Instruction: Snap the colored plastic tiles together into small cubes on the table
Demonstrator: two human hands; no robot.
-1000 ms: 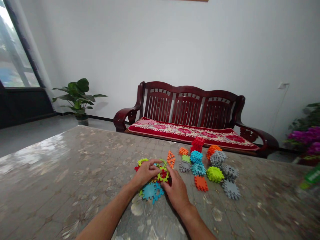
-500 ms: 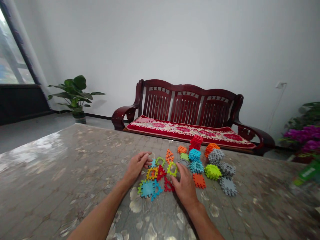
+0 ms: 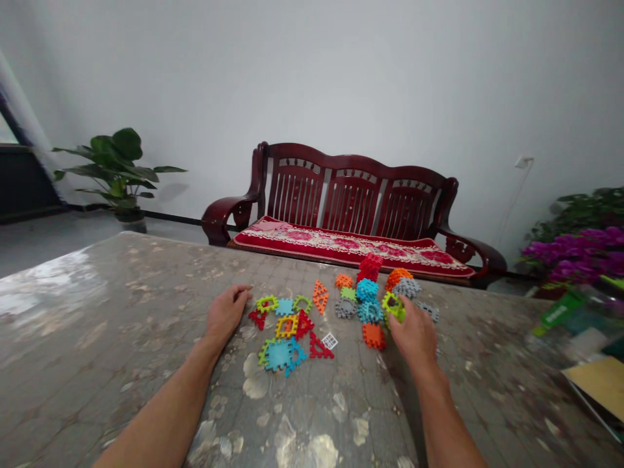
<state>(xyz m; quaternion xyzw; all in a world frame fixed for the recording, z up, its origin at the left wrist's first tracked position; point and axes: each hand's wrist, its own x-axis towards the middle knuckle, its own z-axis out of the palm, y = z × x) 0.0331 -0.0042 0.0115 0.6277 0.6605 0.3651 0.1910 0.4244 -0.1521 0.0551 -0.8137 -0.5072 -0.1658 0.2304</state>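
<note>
Several flat toothed plastic pieces (image 3: 287, 325) in green, blue, yellow and red lie spread on the marbled table (image 3: 97, 338). My left hand (image 3: 225, 313) rests on the table just left of them, fingers loosely curled, holding nothing. My right hand (image 3: 413, 333) is further right, its fingers closed around a lime-green open-frame piece (image 3: 392, 305) at the edge of a pile of assembled toothed blocks (image 3: 370, 289) in red, blue, orange and grey. A small white grid piece (image 3: 330, 340) lies between my hands, beside a red triangle (image 3: 319, 348).
A dark red wooden bench (image 3: 351, 208) with a red cushion stands behind the table. A potted plant (image 3: 114, 172) is at the back left; purple flowers (image 3: 580, 250), a green box (image 3: 556, 312) and a tan sheet (image 3: 597, 383) are at the right.
The flat pieces that my hands covered now lie spread out. My right hand moved right to the block pile and closed on a lime-green piece. My left hand drew back to the left.
</note>
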